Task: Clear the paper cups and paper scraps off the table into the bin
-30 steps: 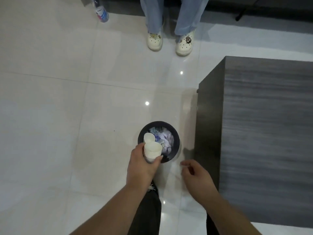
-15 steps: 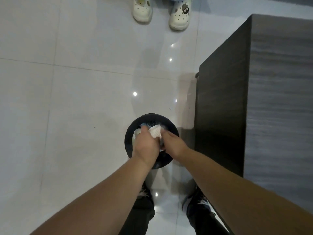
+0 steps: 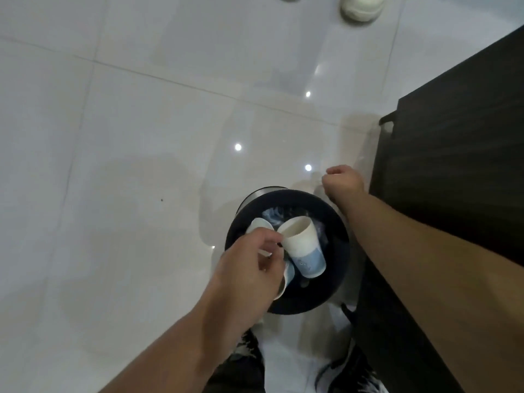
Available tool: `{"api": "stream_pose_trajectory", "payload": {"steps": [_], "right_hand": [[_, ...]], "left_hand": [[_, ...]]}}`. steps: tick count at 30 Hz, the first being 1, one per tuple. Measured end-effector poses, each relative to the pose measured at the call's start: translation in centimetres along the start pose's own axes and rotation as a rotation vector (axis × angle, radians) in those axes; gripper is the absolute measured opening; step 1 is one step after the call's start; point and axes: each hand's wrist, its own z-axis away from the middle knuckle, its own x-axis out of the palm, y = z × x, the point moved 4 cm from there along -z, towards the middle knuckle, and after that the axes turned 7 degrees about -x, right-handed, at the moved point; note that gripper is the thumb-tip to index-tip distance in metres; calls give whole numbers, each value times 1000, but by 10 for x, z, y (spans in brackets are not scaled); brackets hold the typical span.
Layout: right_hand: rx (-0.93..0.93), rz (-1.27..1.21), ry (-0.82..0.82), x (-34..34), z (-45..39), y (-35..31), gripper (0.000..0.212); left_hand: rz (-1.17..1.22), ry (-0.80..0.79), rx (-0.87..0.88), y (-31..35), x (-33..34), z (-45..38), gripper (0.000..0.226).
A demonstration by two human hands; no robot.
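Observation:
The round black bin [image 3: 336,268] stands on the floor beside the table, with crumpled paper scraps [image 3: 272,215] inside. A white and blue paper cup [image 3: 304,248] lies tilted in its mouth, open end up and left. My left hand [image 3: 249,270] is over the bin's near-left rim, its fingers curled round more white paper cups [image 3: 259,224] that stick out above and below the hand. My right hand [image 3: 344,182] is curled into a fist beyond the bin's far-right edge, next to the table's side, and holds nothing.
The dark wood table [image 3: 453,143] fills the right side, close against the bin. Glossy white floor tiles [image 3: 127,194] spread to the left. Another person's pale shoe [image 3: 360,7] is at the top edge. My own shoes [image 3: 348,373] are below the bin.
My right hand has left the cups and moved up and right past the bin. One cup now lies loose in the bin's mouth. The view has moved closer.

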Motion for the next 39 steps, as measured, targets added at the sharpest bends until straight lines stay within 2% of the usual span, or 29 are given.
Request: {"api": "stream_pose_trajectory", "payload": {"steps": [2, 5, 8, 12, 14, 15, 17, 19, 21, 24, 26, 30, 34, 36, 39], "right_hand": [[-150, 238, -100, 30, -22, 6, 59], [-160, 396, -146, 49, -46, 20, 74], [-224, 439, -115, 51, -55, 23, 69], [-255, 462, -38, 51, -60, 28, 35], [-203, 290, 37, 39, -51, 28, 24], [-154, 70, 105, 25, -44, 27, 22], [-47, -88, 92, 4, -22, 14, 23], [31, -433, 210, -24, 16, -13, 24], [-37, -537, 288, -48, 84, -38, 21], [-376, -406, 248, -54, 187, -67, 18], [-460, -249, 124, -40, 222, -72, 10], [-324, 76, -109, -10, 210, -49, 5], [-234, 60, -18, -23, 200, -33, 13], [-186, 40, -58, -37, 213, -28, 16], [-172, 11, -77, -63, 238, -30, 18]], "left_hand": [[18, -5, 28, -1, -10, -2, 19], [-1, 47, 57, -3, -21, -2, 18], [16, 85, 50, -3, -28, 1, 21], [9, 95, 41, -2, -24, -7, 21], [12, 113, 19, -3, -22, -14, 21], [14, 118, 4, -4, -21, -18, 21], [8, 137, -25, -7, -19, -22, 21], [24, 194, -48, -4, -21, -22, 21], [65, 254, -66, 5, -23, -16, 20], [93, 290, -79, 19, -21, -6, 20], [125, 307, -66, 25, -18, -1, 19], [80, 283, -61, 19, -7, 0, 15], [-17, 223, -128, 10, 1, 9, 19], [-15, 190, -155, 16, -3, 20, 20], [-45, 180, -93, 40, -16, 42, 16]]}}
